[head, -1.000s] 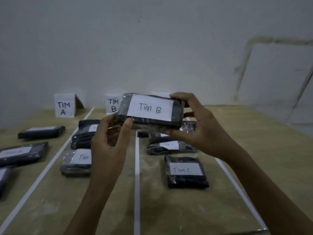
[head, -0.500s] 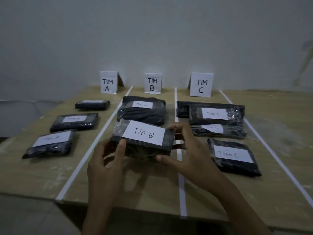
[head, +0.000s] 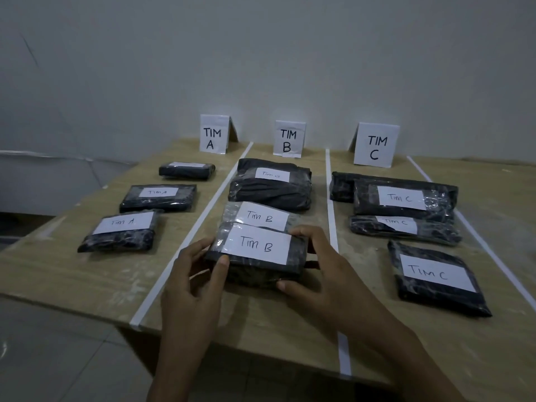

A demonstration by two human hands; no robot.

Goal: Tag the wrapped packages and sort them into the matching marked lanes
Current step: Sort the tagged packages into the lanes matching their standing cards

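while left hand and right hand clasp the tim b package in lane b, fingers curled, all other visible packages lie tagged, sorted.

The left hand and the right hand are bare, and both forearms are bare down to the picture's bottom edge. The fingernails look short and plain, though dim light blurs them.

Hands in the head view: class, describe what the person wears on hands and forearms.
Nothing visible: the left hand and right hand are ungloved, with no rings, watch or markings, and no sleeve shows up to the frame edge.
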